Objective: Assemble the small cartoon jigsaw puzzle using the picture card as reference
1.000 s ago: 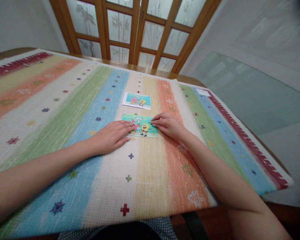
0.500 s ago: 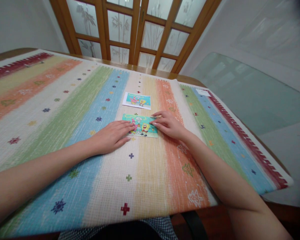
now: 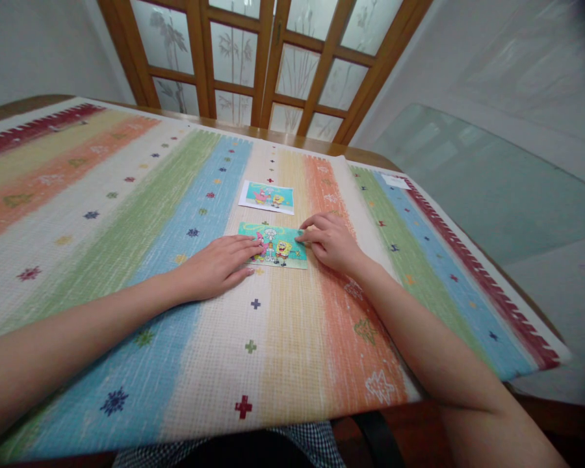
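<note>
A flat turquoise cartoon picture (image 3: 285, 247) lies on the striped tablecloth, showing a pink, a pale and a yellow character. My left hand (image 3: 224, 260) rests flat over its left side, fingers stretched out and covering part of the pink character. At the upper right edge of this picture is my right hand (image 3: 329, 240), with two fingertips apart and the other fingers bent. I cannot tell whether the picture is one sheet or several pieces. Just beyond lies a white-bordered print (image 3: 268, 197) with a matching image; neither hand touches it.
The tablecloth (image 3: 292, 338) has coloured stripes and small printed motifs, and covers a wooden table. A small white paper (image 3: 396, 181) lies near its far right edge. Glass-paned wooden doors (image 3: 266, 65) stand behind the table.
My right hand has drawn back slightly to the right, and its lower fingers have bent inward. The left hand and both pictures look the same.
</note>
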`<state>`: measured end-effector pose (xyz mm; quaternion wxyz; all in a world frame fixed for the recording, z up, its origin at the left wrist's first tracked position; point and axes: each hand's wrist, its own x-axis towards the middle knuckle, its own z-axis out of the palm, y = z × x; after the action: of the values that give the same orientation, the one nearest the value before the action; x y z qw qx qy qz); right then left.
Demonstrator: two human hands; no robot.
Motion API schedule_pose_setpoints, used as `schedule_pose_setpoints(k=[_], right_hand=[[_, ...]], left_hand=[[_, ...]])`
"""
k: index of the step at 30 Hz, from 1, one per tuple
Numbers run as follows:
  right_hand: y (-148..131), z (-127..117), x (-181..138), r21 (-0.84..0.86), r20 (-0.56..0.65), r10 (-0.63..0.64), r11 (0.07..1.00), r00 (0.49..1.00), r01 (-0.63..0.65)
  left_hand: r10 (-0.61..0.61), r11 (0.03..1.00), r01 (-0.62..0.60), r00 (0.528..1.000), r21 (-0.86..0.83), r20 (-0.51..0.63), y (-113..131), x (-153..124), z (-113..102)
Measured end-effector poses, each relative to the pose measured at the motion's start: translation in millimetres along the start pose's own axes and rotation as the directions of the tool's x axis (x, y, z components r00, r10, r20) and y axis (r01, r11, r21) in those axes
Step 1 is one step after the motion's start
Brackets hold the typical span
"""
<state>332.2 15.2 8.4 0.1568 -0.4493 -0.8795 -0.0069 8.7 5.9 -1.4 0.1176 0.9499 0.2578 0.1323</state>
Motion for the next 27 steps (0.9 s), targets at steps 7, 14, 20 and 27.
schedule_pose_setpoints(k=[7, 14, 20, 27], right_hand=[[5.3, 3.3, -2.5, 0.068, -0.081, 0.031, 0.997, 0.996, -0.026], [4.0, 4.4, -0.3, 0.029, -0.078, 0.023, 0.999, 0.997, -0.021], [4.5, 9.7, -1.0, -0.011, -0.134, 0.081, 0.997, 0.988, -0.083], [0.3, 11.0, 0.6, 0.015, -0.111, 0.097, 0.995, 0.989, -0.096]], left_hand=[[0.006, 1.000, -0.006, 1.000, 0.018, -0.006, 0.1, 0.3, -0.9], [0.003, 0.999, -0.003, 1.000, 0.033, 0.002, -0.3, -0.2, 0.4], [0.009, 1.000, -0.009, 1.000, 0.012, 0.004, -1.3, 0.1, 0.4], [0.013, 0.999, -0.013, 1.000, 0.038, -0.003, -0.6, -0.3, 0.7]])
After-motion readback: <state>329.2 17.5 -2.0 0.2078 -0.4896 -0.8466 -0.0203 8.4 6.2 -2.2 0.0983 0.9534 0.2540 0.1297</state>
